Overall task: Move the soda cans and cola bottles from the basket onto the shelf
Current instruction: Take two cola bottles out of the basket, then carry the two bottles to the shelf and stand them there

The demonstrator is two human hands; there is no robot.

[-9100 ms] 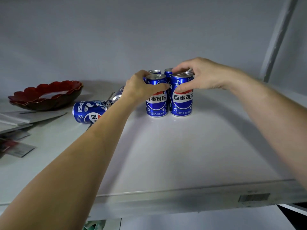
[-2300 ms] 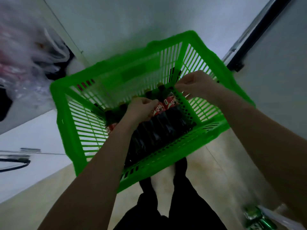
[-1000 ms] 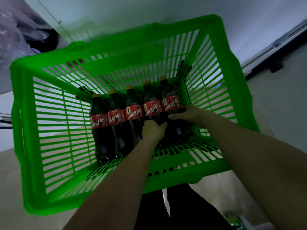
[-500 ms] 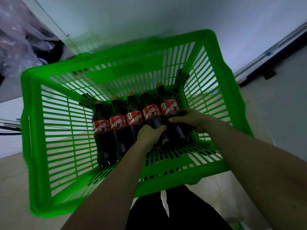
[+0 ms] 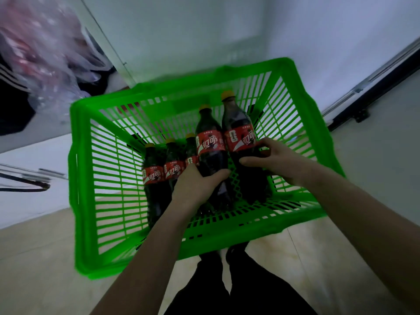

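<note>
Cola bottles (image 5: 210, 155), prob. smooth plastic, in slatted basket (image 5: 318, 123)

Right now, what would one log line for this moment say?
phase: lifting | left hand: grips cola bottle | right hand: grips second bottle | green basket: three bottles remain

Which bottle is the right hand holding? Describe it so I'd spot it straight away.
Find the green basket on the floor. Five cola bottles are in it; the right hand grips the rightmost bottle. It is raised, like the one beside it, and its yellow cap sits highest of all.
</note>
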